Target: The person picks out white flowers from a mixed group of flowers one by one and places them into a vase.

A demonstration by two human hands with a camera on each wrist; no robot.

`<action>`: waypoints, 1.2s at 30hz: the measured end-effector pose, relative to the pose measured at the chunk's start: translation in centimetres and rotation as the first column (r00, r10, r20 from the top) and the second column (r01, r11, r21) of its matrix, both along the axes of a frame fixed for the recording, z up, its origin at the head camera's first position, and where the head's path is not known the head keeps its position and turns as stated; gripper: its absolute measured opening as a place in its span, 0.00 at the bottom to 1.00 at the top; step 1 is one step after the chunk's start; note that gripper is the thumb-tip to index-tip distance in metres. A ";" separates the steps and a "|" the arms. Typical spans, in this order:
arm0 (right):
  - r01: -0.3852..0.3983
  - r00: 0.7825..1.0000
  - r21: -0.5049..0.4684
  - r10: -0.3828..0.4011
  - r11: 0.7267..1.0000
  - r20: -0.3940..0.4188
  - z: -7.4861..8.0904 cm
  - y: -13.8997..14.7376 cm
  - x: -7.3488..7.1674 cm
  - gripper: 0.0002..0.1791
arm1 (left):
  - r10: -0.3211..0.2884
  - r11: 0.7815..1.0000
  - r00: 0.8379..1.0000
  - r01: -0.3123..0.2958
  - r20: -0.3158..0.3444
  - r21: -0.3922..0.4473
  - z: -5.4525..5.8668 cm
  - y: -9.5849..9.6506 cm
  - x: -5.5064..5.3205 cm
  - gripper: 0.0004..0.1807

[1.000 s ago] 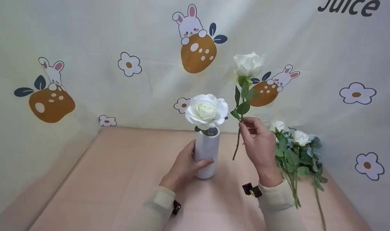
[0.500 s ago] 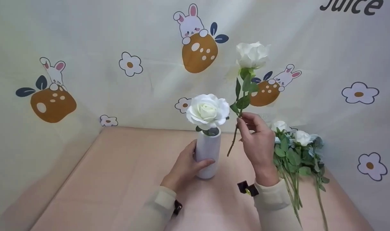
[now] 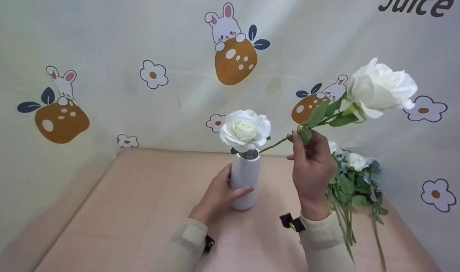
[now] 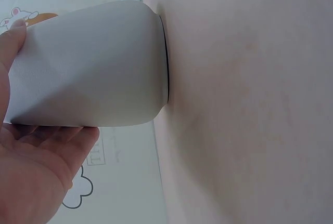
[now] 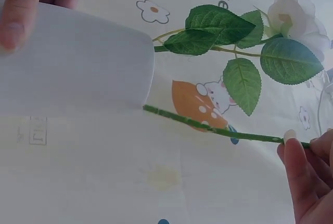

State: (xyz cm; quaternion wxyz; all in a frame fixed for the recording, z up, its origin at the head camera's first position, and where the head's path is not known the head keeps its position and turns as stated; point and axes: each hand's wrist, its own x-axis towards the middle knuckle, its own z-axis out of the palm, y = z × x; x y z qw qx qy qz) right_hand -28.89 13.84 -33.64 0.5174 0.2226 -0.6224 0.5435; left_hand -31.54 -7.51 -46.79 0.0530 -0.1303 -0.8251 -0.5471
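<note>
A white cylindrical vase (image 3: 248, 177) stands upright on the table, and my left hand (image 3: 218, 194) grips its side, thumb across the front. One open white rose (image 3: 245, 129) is in the vase, its bloom above the rim; in the right wrist view its leaves (image 5: 218, 26) spread out from the mouth. My right hand (image 3: 313, 172) pinches the stem of a second white rose (image 3: 381, 87), which leans with its bloom up and to the right. The cut end of that stem (image 5: 182, 119) is at the vase's rim; whether it touches or is inside, I cannot tell.
On the right of the table (image 3: 112, 211) lies a bunch of white roses (image 3: 355, 161) and pale blue flowers (image 3: 371, 166), stems toward me. Behind the table hangs a backdrop cloth (image 3: 177, 98) with printed rabbits and flowers.
The held rose has swung from nearly upright to a rightward slant, its stem end moving left to the vase rim. My left hand and the vase have stayed put.
</note>
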 end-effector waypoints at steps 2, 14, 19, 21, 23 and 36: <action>-0.014 1.000 -0.005 0.014 1.000 -0.022 -0.2 -0.2 -0.2 0.08 | 0.001 1.000 1.000 -0.001 -0.008 0.001 0.0 0.0 0.0 0.49; 0.050 0.987 0.148 -0.071 0.988 0.142 -2.3 -1.5 -1.7 0.07 | 0.012 1.000 1.000 -0.012 0.007 0.000 0.1 0.1 -0.1 0.49; 0.084 0.967 0.226 -0.134 0.971 0.217 -3.1 -1.7 -2.1 0.09 | 0.011 1.000 1.000 -0.011 -0.004 0.002 0.0 0.1 -0.1 0.49; 0.073 0.958 0.250 -0.138 0.965 0.251 -3.4 -1.7 -2.2 0.10 | 0.009 1.000 1.000 -0.009 -0.005 0.004 0.0 0.1 -0.1 0.49; 0.057 0.945 0.267 -0.138 0.962 0.297 -3.6 -1.9 -2.4 0.10 | 0.006 1.000 1.000 -0.006 -0.005 0.009 0.0 0.1 -0.1 0.49; 0.006 0.887 0.305 -0.145 0.952 0.438 -4.5 -2.5 -3.1 0.07 | -0.012 1.000 1.000 0.013 -0.026 0.024 -0.1 0.0 0.0 0.48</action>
